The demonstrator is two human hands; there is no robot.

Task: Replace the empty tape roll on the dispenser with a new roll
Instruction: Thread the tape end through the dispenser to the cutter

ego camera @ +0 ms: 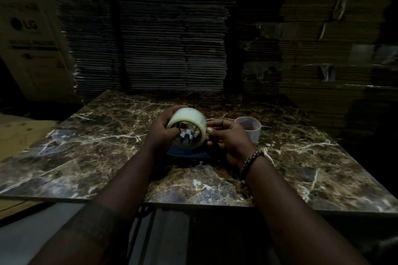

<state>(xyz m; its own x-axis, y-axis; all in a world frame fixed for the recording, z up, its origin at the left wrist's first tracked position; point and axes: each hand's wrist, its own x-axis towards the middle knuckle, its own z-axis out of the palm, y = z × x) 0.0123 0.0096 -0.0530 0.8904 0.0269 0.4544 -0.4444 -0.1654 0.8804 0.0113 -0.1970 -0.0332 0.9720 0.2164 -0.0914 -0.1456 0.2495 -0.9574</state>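
With the left hand [160, 130] gripping the new roll [187, 128] above what seems the dispenser [189, 154], the right hand [228, 137] pinching its edge should find the tape end first.

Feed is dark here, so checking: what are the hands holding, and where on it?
The left hand holds the new tape roll by its outer rim, thumb in the core. The right hand pinches its right edge.
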